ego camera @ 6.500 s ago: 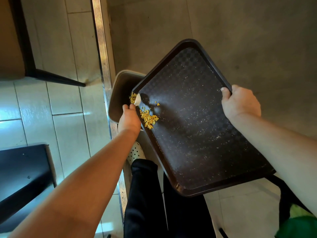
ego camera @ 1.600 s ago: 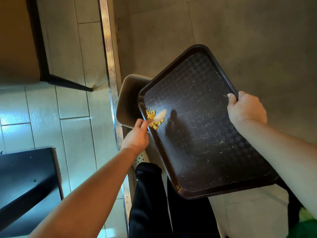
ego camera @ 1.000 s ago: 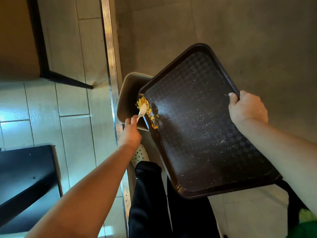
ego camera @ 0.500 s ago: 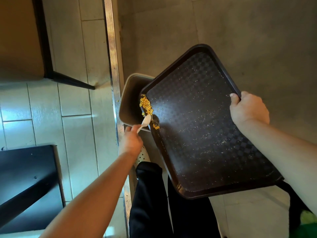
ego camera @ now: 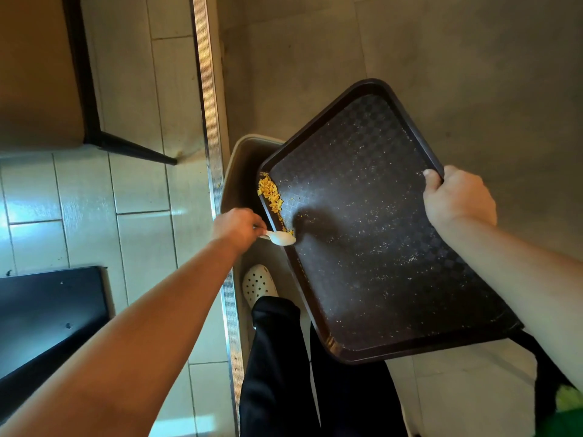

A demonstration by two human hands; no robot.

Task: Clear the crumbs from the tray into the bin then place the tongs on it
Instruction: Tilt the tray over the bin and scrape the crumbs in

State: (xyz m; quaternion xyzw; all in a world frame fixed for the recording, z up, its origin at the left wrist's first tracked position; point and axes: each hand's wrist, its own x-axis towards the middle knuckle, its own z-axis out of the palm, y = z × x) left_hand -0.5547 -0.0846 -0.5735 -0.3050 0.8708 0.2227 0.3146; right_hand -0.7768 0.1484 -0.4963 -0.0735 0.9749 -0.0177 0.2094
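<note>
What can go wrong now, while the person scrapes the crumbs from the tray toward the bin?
1. The yellow crumbs lie along the tray rim; only its corner overhangs the bin, so some may fall onto the floor.
2. The right hand alone holds the tilted tray, which might slip.
3. The left hand pinches the white spoon by its end; it may twist.

One brown tray [ego camera: 378, 247]; one heap of yellow crumbs [ego camera: 271, 195] along its lower edge; one beige bin [ego camera: 235, 171]; one white plastic spoon [ego camera: 280, 238]. Two hands: left hand [ego camera: 238, 230], right hand [ego camera: 459, 197]. One white perforated clog [ego camera: 258, 283]. One metal floor strip [ego camera: 209, 121].
</note>
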